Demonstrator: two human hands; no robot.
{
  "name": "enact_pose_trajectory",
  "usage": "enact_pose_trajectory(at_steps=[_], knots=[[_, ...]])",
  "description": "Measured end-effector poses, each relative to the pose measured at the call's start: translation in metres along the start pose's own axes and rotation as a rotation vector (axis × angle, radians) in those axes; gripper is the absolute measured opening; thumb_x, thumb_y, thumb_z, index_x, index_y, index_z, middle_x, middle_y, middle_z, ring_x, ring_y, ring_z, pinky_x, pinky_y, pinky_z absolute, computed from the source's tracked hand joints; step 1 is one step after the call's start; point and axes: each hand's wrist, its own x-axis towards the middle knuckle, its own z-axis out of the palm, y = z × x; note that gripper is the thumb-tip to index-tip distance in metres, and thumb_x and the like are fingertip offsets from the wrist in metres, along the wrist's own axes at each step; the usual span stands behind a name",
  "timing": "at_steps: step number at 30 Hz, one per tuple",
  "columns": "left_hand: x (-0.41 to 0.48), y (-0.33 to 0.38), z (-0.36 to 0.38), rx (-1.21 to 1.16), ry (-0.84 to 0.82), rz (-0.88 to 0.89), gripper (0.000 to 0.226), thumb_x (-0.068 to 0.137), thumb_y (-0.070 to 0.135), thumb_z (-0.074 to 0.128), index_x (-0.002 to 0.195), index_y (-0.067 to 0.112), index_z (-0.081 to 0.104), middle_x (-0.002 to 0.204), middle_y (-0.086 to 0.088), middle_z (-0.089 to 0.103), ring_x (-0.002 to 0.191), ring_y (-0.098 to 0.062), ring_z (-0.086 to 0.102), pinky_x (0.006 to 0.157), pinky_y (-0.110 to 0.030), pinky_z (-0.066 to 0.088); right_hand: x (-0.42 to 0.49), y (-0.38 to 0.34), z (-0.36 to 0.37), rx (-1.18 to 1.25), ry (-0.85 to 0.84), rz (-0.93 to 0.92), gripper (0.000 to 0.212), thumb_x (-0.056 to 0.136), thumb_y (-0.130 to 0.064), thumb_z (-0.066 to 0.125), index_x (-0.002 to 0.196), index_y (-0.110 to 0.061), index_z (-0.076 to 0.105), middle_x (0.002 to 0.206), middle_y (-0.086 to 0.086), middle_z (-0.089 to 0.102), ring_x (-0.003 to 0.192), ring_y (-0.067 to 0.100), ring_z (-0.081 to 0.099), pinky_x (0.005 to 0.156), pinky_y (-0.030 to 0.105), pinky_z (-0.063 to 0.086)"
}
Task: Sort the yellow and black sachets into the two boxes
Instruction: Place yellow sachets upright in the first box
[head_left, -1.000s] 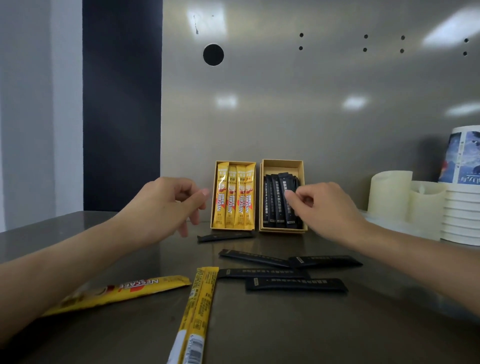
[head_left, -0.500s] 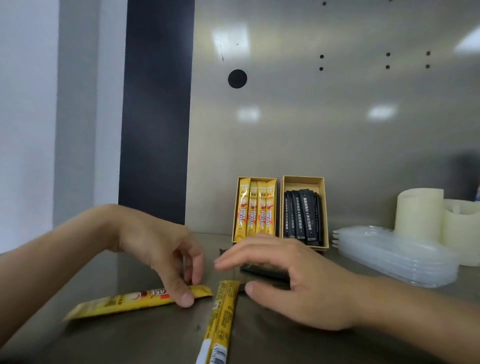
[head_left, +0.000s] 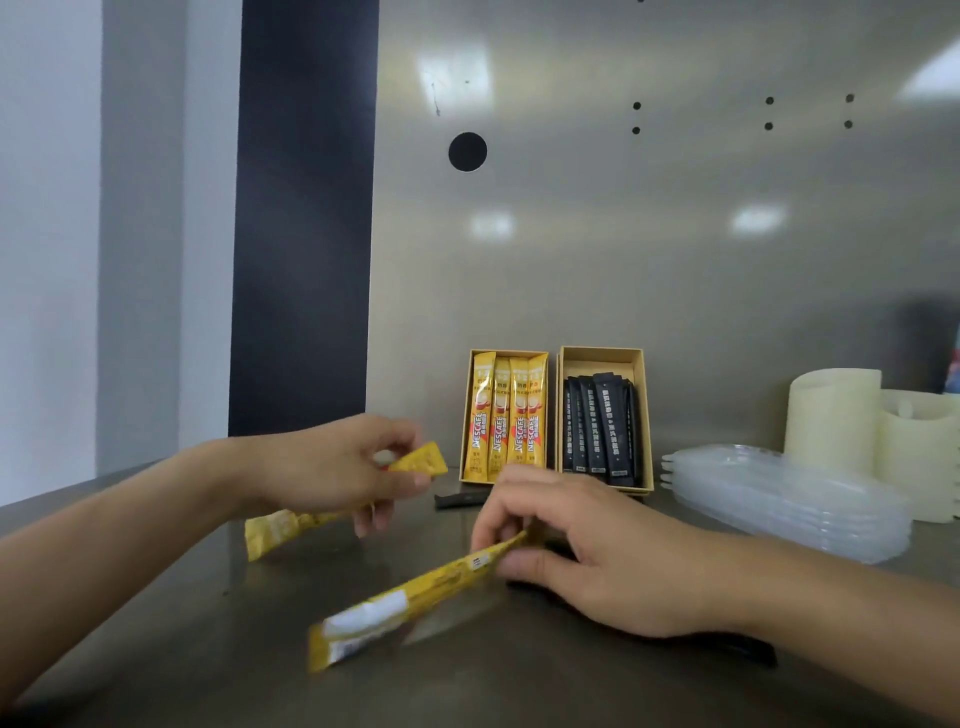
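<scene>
Beyond both grips, the left box (head_left: 506, 415) holds four yellow sachets and the right box (head_left: 602, 421) several black. The left hand (head_left: 332, 467) pinches one yellow sachet (head_left: 421, 460), the right hand (head_left: 582, 551) another (head_left: 410, 597); black sachets (head_left: 460, 500) lie unsorted beneath and beyond the right hand.

views: one only, the head camera, so no part of the scene is shared between two views
position: above the near edge of the surface (head_left: 156, 649), at head height
facing: forward and slightly down, across the surface to the metal wall (head_left: 675, 260) at its far edge
nearness: close; the left hand (head_left: 332, 467) and right hand (head_left: 597, 561) fill the lower middle, forearms entering from the bottom corners
reach: wide-angle, taking in the two boxes (head_left: 644, 415) against the wall
sharpness: blurred toward the near edge
</scene>
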Motion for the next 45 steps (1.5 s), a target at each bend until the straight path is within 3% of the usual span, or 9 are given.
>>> enact_pose_trajectory(at_steps=[5, 9, 12, 14, 21, 24, 28, 33, 45], knots=[[-0.001, 0.008, -0.004, -0.147, 0.176, 0.061, 0.032, 0.096, 0.041, 0.059, 0.101, 0.009, 0.065, 0.065, -0.006, 0.056, 0.049, -0.011, 0.039, 0.048, -0.025, 0.036, -0.003, 0.032, -0.016, -0.113, 0.289, 0.111, 0.014, 0.097, -0.019, 0.063, 0.099, -0.033, 0.063, 0.1, -0.02, 0.052, 0.099, 0.003, 0.055, 0.08, 0.018, 0.046], [-0.005, 0.017, -0.001, -0.139, 0.084, 0.092, 0.054, 0.085, 0.071, 0.058, 0.105, 0.024, 0.073, 0.11, -0.031, 0.067, 0.051, -0.017, 0.035, 0.048, -0.025, 0.038, -0.014, 0.054, -0.023, -0.242, 0.463, 0.17, 0.013, 0.096, -0.018, 0.063, 0.101, -0.03, 0.065, 0.098, -0.022, 0.049, 0.094, 0.002, 0.054, 0.073, 0.013, 0.04], [-0.001, 0.015, 0.005, -0.134, 0.035, 0.078, 0.054, 0.086, 0.066, 0.056, 0.113, 0.022, 0.071, 0.11, -0.007, 0.076, 0.048, -0.016, 0.037, 0.049, -0.025, 0.04, -0.014, 0.058, -0.024, -0.306, 0.529, 0.189, 0.015, 0.096, -0.017, 0.063, 0.103, -0.029, 0.065, 0.099, -0.022, 0.048, 0.091, 0.0, 0.054, 0.072, 0.013, 0.04], [0.001, 0.012, 0.008, -0.092, 0.013, 0.067, 0.047, 0.087, 0.065, 0.058, 0.113, 0.028, 0.071, 0.106, -0.02, 0.072, 0.051, -0.021, 0.039, 0.048, -0.025, 0.042, -0.013, 0.057, -0.022, -0.332, 0.549, 0.174, 0.014, 0.095, -0.016, 0.063, 0.103, -0.028, 0.064, 0.1, -0.019, 0.048, 0.089, -0.001, 0.053, 0.071, 0.014, 0.04], [0.001, 0.014, 0.021, -0.13, 0.101, 0.133, 0.029, 0.083, 0.043, 0.072, 0.109, 0.03, 0.073, 0.093, -0.002, 0.073, 0.052, -0.02, 0.051, 0.047, -0.031, 0.045, -0.01, 0.053, -0.01, -0.356, 0.478, 0.137, 0.017, 0.094, -0.018, 0.064, 0.101, -0.031, 0.055, 0.103, -0.022, 0.045, 0.094, -0.002, 0.051, 0.069, 0.016, 0.043], [0.002, 0.01, 0.018, -0.084, 0.222, 0.174, 0.03, 0.078, 0.041, 0.079, 0.107, 0.034, 0.075, 0.104, 0.007, 0.076, 0.091, -0.035, 0.071, 0.081, -0.055, 0.06, -0.013, 0.054, -0.006, -0.321, 0.387, 0.196, 0.024, 0.092, -0.038, 0.066, 0.106, -0.038, 0.047, 0.104, -0.027, 0.048, 0.098, -0.01, 0.05, 0.071, 0.015, 0.042], [0.007, 0.004, 0.016, -0.063, 0.292, 0.193, 0.026, 0.081, 0.026, 0.082, 0.105, 0.031, 0.076, 0.102, 0.012, 0.076, 0.093, -0.011, 0.072, 0.083, -0.034, 0.057, -0.013, 0.052, -0.003, -0.279, 0.256, 0.263, 0.048, 0.078, -0.074, 0.053, 0.116, -0.049, 0.038, 0.108, -0.025, 0.061, 0.101, -0.004, 0.057, 0.083, 0.025, 0.051], [0.009, -0.001, 0.018, -0.022, 0.301, 0.202, 0.027, 0.078, 0.033, 0.082, 0.104, 0.037, 0.075, 0.101, 0.01, 0.076, 0.094, -0.046, 0.067, 0.08, -0.064, 0.056, -0.011, 0.05, -0.001, -0.228, 0.237, 0.242, 0.047, 0.081, -0.071, 0.053, 0.119, -0.044, 0.046, 0.094, -0.02, 0.062, 0.09, 0.0, 0.06, 0.079, 0.031, 0.053], [0.011, 0.001, 0.02, 0.004, 0.407, 0.266, 0.027, 0.082, 0.031, 0.076, 0.108, 0.038, 0.073, 0.105, 0.017, 0.074, 0.099, -0.001, 0.07, 0.086, -0.029, 0.061, -0.01, 0.051, 0.0, -0.254, 0.279, 0.236, 0.044, 0.079, -0.07, 0.054, 0.11, -0.04, 0.063, 0.099, -0.021, 0.064, 0.092, -0.003, 0.06, 0.078, 0.023, 0.054]])
